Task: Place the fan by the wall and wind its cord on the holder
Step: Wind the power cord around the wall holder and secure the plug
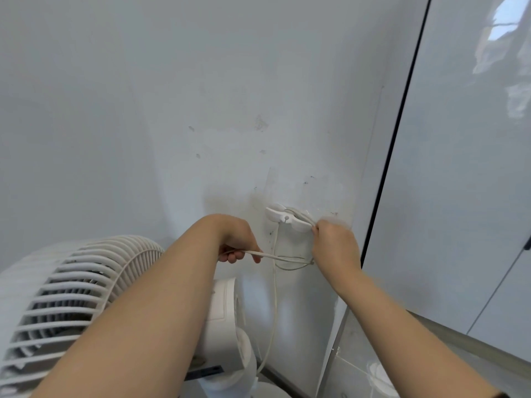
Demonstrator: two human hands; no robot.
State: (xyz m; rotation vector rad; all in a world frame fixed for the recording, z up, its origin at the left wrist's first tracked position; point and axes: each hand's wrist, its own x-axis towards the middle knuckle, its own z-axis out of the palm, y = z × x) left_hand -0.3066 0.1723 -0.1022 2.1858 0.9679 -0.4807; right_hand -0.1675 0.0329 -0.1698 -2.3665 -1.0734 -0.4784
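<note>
A white fan [71,297] with a ribbed grille stands at the lower left, close to the white wall [172,110]. Its pale cord [274,297] runs up the wall to a small white holder [283,216] stuck on it, where some turns lie round the arms. My left hand [237,239] grips a stretch of cord left of the holder. My right hand [334,242] pinches the cord at the holder's right end; loops hang between the two hands.
A glossy white cabinet panel [459,168] with a black edge strip stands right of the wall corner. The fan's round body and stand [230,326] sit below my left forearm. A tiled floor [353,366] shows at the bottom.
</note>
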